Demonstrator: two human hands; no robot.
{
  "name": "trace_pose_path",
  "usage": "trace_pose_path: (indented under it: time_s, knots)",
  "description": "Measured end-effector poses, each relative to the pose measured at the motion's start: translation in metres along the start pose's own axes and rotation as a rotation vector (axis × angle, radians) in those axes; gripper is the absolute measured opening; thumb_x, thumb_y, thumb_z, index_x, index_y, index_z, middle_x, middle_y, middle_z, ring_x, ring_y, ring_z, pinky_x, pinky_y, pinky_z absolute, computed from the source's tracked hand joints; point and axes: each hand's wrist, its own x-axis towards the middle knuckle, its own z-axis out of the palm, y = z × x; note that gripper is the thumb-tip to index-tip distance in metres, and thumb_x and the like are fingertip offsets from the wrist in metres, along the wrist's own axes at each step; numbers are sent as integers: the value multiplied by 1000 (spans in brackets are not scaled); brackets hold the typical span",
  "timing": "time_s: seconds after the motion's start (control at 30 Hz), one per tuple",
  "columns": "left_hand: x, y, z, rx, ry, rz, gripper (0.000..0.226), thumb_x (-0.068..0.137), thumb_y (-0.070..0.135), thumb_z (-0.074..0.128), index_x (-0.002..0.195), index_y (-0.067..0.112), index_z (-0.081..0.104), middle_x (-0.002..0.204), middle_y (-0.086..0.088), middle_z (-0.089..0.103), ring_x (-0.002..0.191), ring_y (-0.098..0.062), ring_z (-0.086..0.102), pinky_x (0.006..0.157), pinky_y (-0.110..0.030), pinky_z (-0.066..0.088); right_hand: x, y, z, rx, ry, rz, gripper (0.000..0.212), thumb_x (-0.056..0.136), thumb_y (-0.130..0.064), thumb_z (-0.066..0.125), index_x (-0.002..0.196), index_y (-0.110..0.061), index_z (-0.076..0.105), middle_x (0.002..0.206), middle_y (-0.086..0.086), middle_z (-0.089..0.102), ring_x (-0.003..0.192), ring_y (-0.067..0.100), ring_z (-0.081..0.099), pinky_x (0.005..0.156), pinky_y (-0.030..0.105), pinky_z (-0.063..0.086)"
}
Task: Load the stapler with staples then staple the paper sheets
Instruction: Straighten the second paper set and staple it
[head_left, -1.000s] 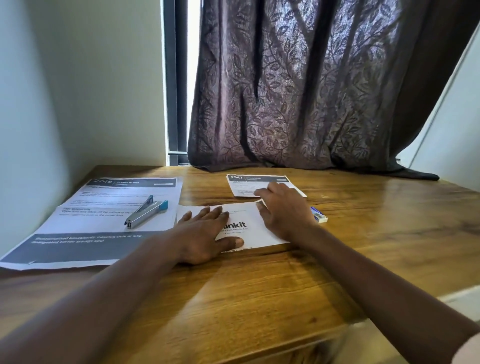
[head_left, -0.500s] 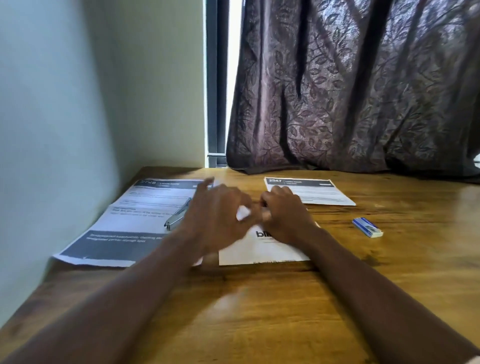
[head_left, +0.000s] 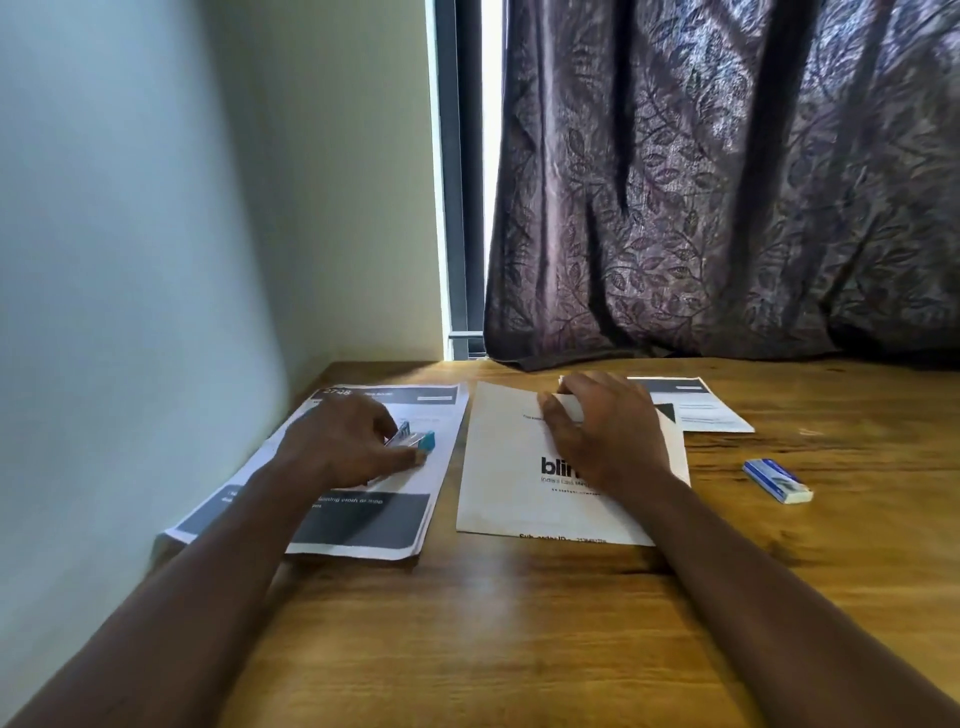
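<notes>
Three sheets (head_left: 363, 519), one staple box (head_left: 777, 480) (untouched); left grip (head_left: 337, 447) holds one stapler (head_left: 423, 441), right grip (head_left: 608, 441) pinches middle sheet (head_left: 509, 467)

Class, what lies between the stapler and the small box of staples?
Head view: a white printed sheet, its top pinched by the right hand, then bare table before the box.

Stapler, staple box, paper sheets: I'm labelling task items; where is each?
stapler (head_left: 427, 441), head view, blue end.
staple box (head_left: 777, 480), head view, top face.
paper sheets (head_left: 506, 467), head view, bare white area.
</notes>
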Motion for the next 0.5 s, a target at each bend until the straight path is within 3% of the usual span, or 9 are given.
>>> trace_pose_path:
  time_s: [0.03, 0.1, 0.2, 0.27, 0.4, 0.5]
  knots:
    - [0, 1, 2, -12, 12, 6, 39, 74, 65, 78, 71, 26, 73, 71, 12, 63, 67, -8, 56, 54, -24, 35, 0, 0, -1, -3, 37, 1, 40, 95, -49, 42, 93, -17, 67, 92, 5, 70, 90, 28, 61, 86, 44, 45]
    - [0, 4, 4, -99, 77, 21, 30, 80, 53, 80, 83, 23, 78, 78, 9, 68, 70, -8, 59, 57, -23, 39, -1, 1, -2, -41, 95, -1, 41, 95, -49, 43, 91, -16, 68, 88, 5, 69, 86, 28, 61, 83, 44, 44]
    - [-2, 8, -2, -650, 51, -11, 25, 89, 33, 77, 107, 15, 78, 90, -2, 75, 76, -21, 74, 76, -37, 60, 2, 2, -4, -121, 146, 6, 40, 97, -48, 42, 83, -16, 62, 80, 4, 63, 80, 28, 56, 78, 42, 36]
    - [-4, 10, -7, -905, -45, -13, 25, 90, 26, 75, 112, 14, 77, 92, -6, 75, 75, -25, 75, 77, -41, 62, 3, 3, -5, -138, 187, 13, 37, 98, -48, 44, 82, -17, 58, 79, 3, 59, 79, 27, 53, 76, 42, 33]
    - [-8, 16, -6, -885, -128, 80, 26, 91, 17, 73, 116, 11, 76, 87, 2, 72, 73, -16, 63, 74, -32, 59, 3, 2, -6, -134, 300, -27, 34, 101, -46, 46, 82, -19, 55, 78, 1, 53, 78, 23, 48, 76, 41, 32]
    - [-11, 21, -5, -902, -170, 126, 21, 91, 15, 72, 111, 13, 79, 92, -1, 74, 71, -12, 61, 72, -26, 59, 3, -1, -8, -159, 346, -68, 35, 102, -46, 44, 82, -20, 55, 78, 0, 50, 78, 22, 45, 76, 40, 33]
